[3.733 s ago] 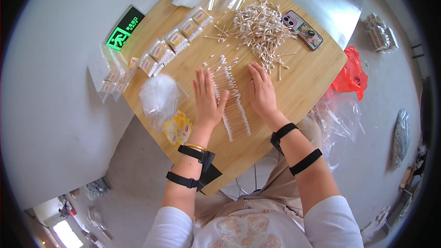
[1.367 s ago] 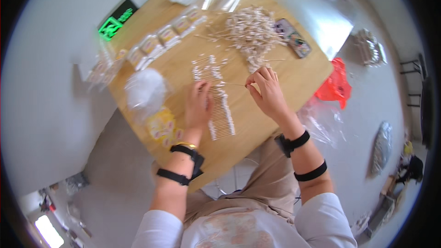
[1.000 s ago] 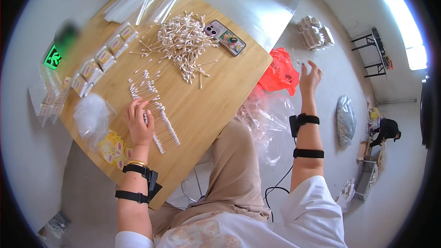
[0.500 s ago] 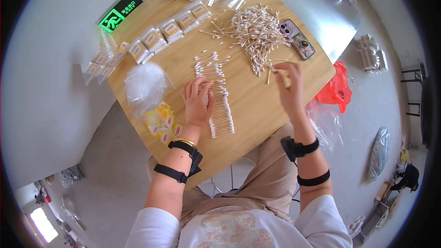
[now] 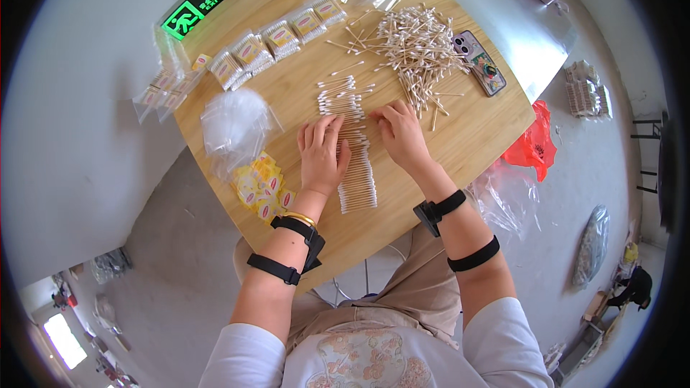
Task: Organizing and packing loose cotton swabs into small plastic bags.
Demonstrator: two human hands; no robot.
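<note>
A row of cotton swabs (image 5: 357, 187) lies side by side on the wooden table, neat at the near end and more uneven at the far end. My left hand (image 5: 321, 156) rests along the row's left edge, fingers spread and bent over the swab tips. Across from it, my right hand (image 5: 402, 133) is at the row's right edge with fingers curled together; whatever they pinch is hidden. Beyond the right hand lies a loose heap of cotton swabs (image 5: 422, 39), with several strays around it.
Filled swab packs (image 5: 277, 37) line the table's far left edge. Clear plastic bags (image 5: 233, 126) and yellow cards (image 5: 260, 185) lie left of my left arm. A phone (image 5: 480, 63) sits beside the heap. A red plastic bag (image 5: 530, 142) is past the table's right edge.
My right hand has come left and inward from the edge of the heap to the row. My left hand stays on the row's left side. The whole view has shifted slightly.
</note>
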